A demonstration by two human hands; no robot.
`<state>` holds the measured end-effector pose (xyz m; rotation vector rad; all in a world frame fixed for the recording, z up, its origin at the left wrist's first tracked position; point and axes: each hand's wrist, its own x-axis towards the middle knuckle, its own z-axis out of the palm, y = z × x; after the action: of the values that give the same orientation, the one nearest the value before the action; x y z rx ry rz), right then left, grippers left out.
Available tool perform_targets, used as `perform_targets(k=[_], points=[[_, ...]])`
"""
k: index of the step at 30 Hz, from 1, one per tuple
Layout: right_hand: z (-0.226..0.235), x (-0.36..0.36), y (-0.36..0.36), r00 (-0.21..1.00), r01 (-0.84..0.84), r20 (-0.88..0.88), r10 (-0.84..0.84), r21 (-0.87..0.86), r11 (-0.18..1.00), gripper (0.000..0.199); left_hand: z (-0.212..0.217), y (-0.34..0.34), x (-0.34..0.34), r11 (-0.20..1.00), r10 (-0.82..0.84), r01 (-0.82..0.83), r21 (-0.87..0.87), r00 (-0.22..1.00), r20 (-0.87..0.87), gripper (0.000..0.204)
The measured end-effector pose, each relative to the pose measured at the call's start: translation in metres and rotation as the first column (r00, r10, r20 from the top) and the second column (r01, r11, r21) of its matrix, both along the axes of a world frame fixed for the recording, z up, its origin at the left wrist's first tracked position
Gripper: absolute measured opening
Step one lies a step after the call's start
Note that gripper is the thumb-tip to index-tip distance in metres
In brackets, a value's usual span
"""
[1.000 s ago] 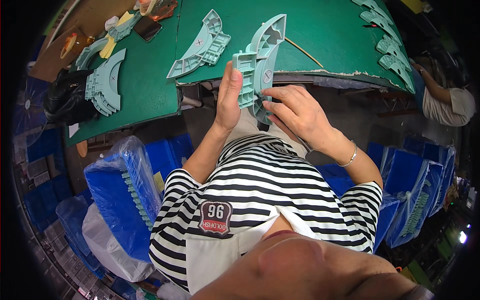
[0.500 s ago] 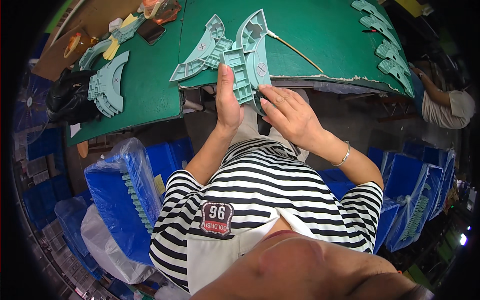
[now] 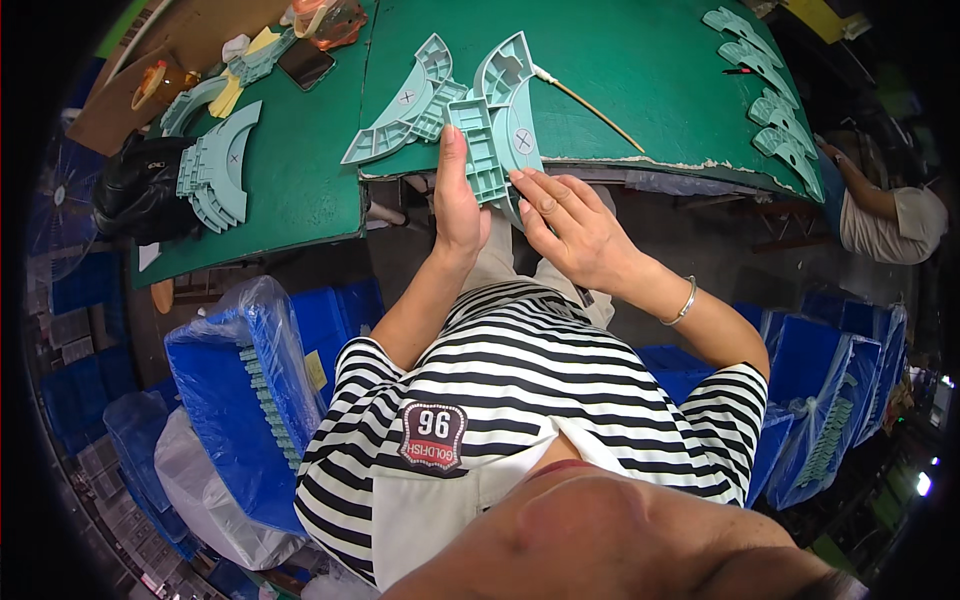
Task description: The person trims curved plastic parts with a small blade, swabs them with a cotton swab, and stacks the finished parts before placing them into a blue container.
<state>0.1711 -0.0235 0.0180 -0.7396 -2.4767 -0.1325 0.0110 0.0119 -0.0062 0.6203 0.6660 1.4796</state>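
left hand (image 3: 461,208) gripping the pale green curved part (image 3: 517,112), right hand (image 3: 582,226) touching its lower edge, can't tell if pinching
it's by the front edge of the green table (image 3: 640,80); i'd brace the ribbed side (image 3: 479,150), light touch on the right

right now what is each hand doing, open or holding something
Left hand: holding the pale green curved part.
Right hand: touching that part's lower edge; cannot tell if gripping.
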Motion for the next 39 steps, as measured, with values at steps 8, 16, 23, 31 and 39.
perform_targets(k=[8, 16, 23, 31, 39], points=[[-0.012, 0.003, 0.012, 0.998, -0.067, -0.016, 0.067, 0.024, 0.997, 0.018, 0.001, 0.002, -0.002, 0.997, -0.006, 0.013, -0.073, 0.996, 0.086, 0.043], [-0.001, 0.046, 0.019, 0.89, 0.16, -0.413, -0.194, -0.115, 0.98, 0.036, 0.004, -0.005, -0.013, 0.997, -0.079, 0.08, 0.023, 0.997, -0.011, 0.046], [0.011, 0.125, -0.021, 0.766, 0.56, 0.007, -0.643, -0.499, 0.662, 0.013, -0.007, -0.002, -0.021, 0.967, -0.235, 0.232, 0.109, 0.972, 0.016, 0.046], [-0.018, 0.105, 0.014, 0.92, 0.069, -0.165, -0.356, -0.825, 0.561, 0.017, -0.007, 0.001, -0.012, 0.942, -0.334, 0.335, 0.013, 0.933, 0.138, 0.044], [0.013, 0.091, 0.056, 0.913, 0.097, -0.215, -0.347, -0.711, 0.696, 0.016, -0.009, 0.004, -0.021, 0.933, -0.34, 0.355, -0.066, 0.925, 0.17, 0.041]])
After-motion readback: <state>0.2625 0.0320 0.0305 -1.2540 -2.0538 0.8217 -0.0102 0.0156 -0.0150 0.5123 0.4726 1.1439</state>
